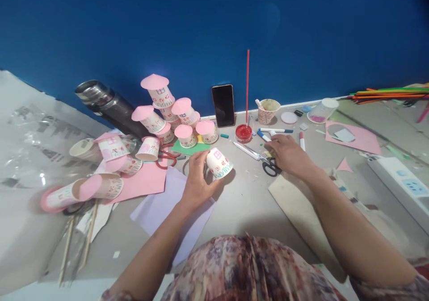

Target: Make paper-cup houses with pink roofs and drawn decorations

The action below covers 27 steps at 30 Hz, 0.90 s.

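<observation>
My left hand is wrapped around a white paper cup, tilted on its side above the table. A purple window, red flowers and green grass strokes are drawn on it. My right hand rests low over the table with its fingers curled down onto a blue-and-white marker; the fingertips are partly hidden. Beside that hand lie black-handled scissors, another blue-capped marker and a red-capped marker. A white pen lies alongside the scissor blades.
Decorated cups with pink roofs are stacked at the left, near a dark flask. A phone leans on the blue wall. A red pot holds an upright red stick. Lilac paper and a power strip flank my arms.
</observation>
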Each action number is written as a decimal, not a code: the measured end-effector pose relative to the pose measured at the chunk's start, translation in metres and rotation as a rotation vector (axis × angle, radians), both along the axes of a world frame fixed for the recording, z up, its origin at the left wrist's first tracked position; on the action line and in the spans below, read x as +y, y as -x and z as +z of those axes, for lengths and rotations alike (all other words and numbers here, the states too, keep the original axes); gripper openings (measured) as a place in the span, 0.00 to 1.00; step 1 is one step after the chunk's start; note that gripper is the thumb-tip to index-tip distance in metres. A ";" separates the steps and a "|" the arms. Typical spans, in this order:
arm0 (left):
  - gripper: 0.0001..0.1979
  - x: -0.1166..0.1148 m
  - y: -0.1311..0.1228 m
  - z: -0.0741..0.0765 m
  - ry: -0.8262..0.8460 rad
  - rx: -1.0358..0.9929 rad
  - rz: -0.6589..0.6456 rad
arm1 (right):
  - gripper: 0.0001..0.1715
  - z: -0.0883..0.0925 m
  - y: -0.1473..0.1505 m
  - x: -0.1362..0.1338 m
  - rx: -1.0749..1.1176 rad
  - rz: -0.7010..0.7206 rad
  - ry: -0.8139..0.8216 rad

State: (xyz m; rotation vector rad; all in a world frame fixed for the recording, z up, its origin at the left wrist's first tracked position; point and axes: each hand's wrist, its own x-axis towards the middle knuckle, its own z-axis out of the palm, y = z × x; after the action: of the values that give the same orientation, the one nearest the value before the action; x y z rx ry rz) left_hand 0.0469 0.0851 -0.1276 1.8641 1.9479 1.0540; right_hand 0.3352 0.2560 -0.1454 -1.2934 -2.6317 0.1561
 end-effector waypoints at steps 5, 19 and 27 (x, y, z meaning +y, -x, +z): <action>0.41 -0.003 -0.002 -0.004 -0.021 -0.058 0.035 | 0.22 0.013 0.003 -0.005 0.102 -0.038 0.022; 0.37 -0.004 0.008 -0.022 -0.240 0.301 -0.026 | 0.13 0.021 -0.025 0.019 0.372 -0.598 0.159; 0.35 -0.002 0.003 -0.026 -0.308 0.371 -0.057 | 0.25 0.026 -0.048 0.044 0.488 -0.737 0.078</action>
State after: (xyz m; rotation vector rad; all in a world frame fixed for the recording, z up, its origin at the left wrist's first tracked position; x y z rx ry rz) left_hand 0.0439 0.0836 -0.1534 2.4164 1.9940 1.1068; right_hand 0.3836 0.2995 -0.1197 -1.8661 -1.6492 0.3923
